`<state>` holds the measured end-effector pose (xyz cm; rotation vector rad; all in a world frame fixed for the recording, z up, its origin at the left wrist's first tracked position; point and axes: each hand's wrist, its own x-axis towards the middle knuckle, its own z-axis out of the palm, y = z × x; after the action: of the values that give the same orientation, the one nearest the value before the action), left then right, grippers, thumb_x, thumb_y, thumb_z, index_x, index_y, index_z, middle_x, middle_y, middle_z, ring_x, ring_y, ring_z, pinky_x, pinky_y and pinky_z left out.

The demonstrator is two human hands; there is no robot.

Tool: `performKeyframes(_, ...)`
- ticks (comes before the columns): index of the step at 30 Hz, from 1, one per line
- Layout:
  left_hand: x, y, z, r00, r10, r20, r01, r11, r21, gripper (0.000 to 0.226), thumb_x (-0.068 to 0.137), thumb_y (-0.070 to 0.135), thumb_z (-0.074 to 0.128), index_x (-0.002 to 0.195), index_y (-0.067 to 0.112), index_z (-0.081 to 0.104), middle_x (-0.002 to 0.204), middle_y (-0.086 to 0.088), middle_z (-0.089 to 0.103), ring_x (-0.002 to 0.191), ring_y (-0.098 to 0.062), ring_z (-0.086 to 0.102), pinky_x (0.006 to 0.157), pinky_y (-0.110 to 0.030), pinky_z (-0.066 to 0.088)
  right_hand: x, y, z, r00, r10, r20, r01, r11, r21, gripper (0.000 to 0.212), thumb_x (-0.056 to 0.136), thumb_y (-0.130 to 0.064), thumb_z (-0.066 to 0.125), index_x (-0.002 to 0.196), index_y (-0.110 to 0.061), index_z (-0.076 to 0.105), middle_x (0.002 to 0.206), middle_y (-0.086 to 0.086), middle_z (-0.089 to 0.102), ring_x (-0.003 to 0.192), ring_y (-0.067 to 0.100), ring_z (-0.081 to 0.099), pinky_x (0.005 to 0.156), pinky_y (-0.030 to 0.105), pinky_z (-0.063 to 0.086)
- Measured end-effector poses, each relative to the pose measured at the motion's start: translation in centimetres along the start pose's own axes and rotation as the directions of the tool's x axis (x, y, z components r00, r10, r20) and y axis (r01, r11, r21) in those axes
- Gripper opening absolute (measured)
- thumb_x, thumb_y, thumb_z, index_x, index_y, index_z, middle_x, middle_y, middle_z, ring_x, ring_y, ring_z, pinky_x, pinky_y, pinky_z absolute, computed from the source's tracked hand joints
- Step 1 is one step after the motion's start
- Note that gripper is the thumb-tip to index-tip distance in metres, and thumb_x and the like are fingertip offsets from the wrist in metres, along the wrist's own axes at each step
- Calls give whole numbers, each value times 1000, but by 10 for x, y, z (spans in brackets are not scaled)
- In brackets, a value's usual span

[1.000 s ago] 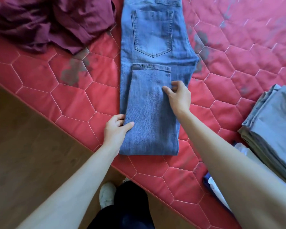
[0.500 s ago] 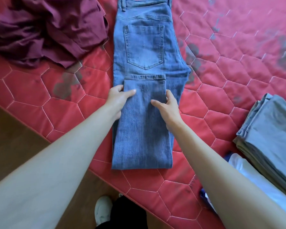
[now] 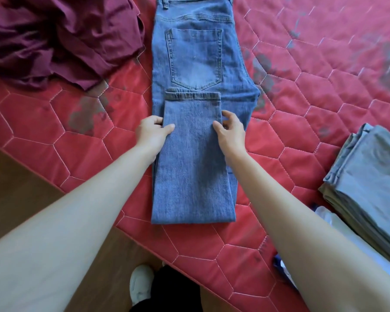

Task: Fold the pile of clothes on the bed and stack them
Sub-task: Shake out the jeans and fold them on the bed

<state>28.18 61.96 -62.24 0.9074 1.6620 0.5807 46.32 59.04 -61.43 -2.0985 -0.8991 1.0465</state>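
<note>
While the jeans lie flat along the red quilted bed cover, back pocket up and legs doubled back so the hems sit just below the pocket, we've got one hand on each side edge of the folded leg panel. Left hand: thumb on top of the denim, fingers curled at the left edge, pinching it. Right hand: thumb on top, fingers curled round the right edge, same pinch. Both grips sit a bit below the hems, roughly level with each other. Near fold of the jeans is close to the bed's edge in front of us.

Unfolded maroon garment is heaped at upper left, just beside the jeans' waist end. Stack of folded grey clothes at right, well apart from the jeans, with something white under it. Wooden floor at lower left, a white shoe and a dark trouser leg at bottom centre
</note>
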Motion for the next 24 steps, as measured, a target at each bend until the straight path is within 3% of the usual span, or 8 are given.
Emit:
performKeyframes(5, -20, -12, -10, 998, 11, 63, -11, 1000, 5, 19, 80, 19, 77, 93, 14, 63, 89, -8, 73, 84, -24, 70, 85, -45, 56, -8, 2, -2, 1000, 20, -17, -19, 1000, 9, 31, 90, -27, 64, 119, -17, 59, 102, -1, 68, 92, 13, 61, 85, 30, 47)
performKeyframes(7, -41, -22, -15, 997, 8, 77, -9, 1000, 18, 26, 81, 19, 76, 100, 9, 62, 92, -11, 72, 86, -25, 70, 85, -46, 56, -24, 5, -4, 1000, 24, -7, -24, 1000, -17, 26, 92, -31, 62, 114, -18, 59, 89, -10, 62, 88, 11, 57, 79, 28, 42)
performKeyframes(9, -68, -41, -22, 994, -31, 106, 28, 999, 32, 24, 81, 19, 76, 97, 8, 62, 88, -12, 73, 84, -27, 71, 83, -49, 56, -48, 16, -8, 1000, 19, 8, -18, 994, -112, 12, 94, -34, 58, 91, -23, 55, 74, -13, 51, 76, 11, 49, 67, 27, 31)
performKeyframes(12, -113, -72, -34, 979, -101, 176, 88, 993, 80, 19, 80, 19, 77, 91, 9, 63, 87, -7, 74, 83, -24, 72, 81, -51, 56, -96, 39, -14, 999, 34, 26, -29, 984, -177, 42, 95, -36, 56, 67, -21, 29, 64, -8, 39, 61, 11, 37, 57, 29, 28)
performKeyframes(14, -142, -89, -39, 974, -107, 202, 85, 990, 116, 19, 80, 20, 78, 88, 9, 64, 88, 1, 75, 84, -17, 72, 84, -47, 55, -125, 58, -22, 998, 61, 29, -54, 978, -203, 36, 95, -37, 55, 70, -21, 36, 66, -8, 46, 66, 14, 44, 61, 27, 34)
performKeyframes(16, -164, -100, -43, 977, -94, 190, 63, 984, 166, 29, 75, 30, 81, 85, 9, 64, 86, 5, 75, 86, -15, 71, 87, -43, 53, -147, 82, -32, 995, 95, 36, -86, 975, -204, 13, 95, -38, 55, 87, -27, 53, 81, -12, 62, 82, 14, 57, 74, 33, 42)
performKeyframes(18, -175, -111, -45, 980, -75, 186, 39, 981, 190, 34, 72, 35, 81, 85, 8, 65, 85, 5, 75, 88, -15, 70, 87, -42, 52, -163, 101, -40, 994, 104, 34, -96, 976, -196, 12, 94, -36, 58, 104, -30, 60, 92, -11, 69, 92, 14, 63, 84, 38, 47)
performKeyframes(24, -195, -121, -42, 984, -54, 169, 22, 982, 186, 12, 80, 21, 77, 84, 14, 68, 85, 11, 74, 84, -4, 68, 83, -30, 51, -183, 116, -49, 994, 94, 58, -79, 970, -229, 12, 95, -33, 58, 98, -24, 63, 91, -5, 70, 90, 18, 63, 81, 38, 46)
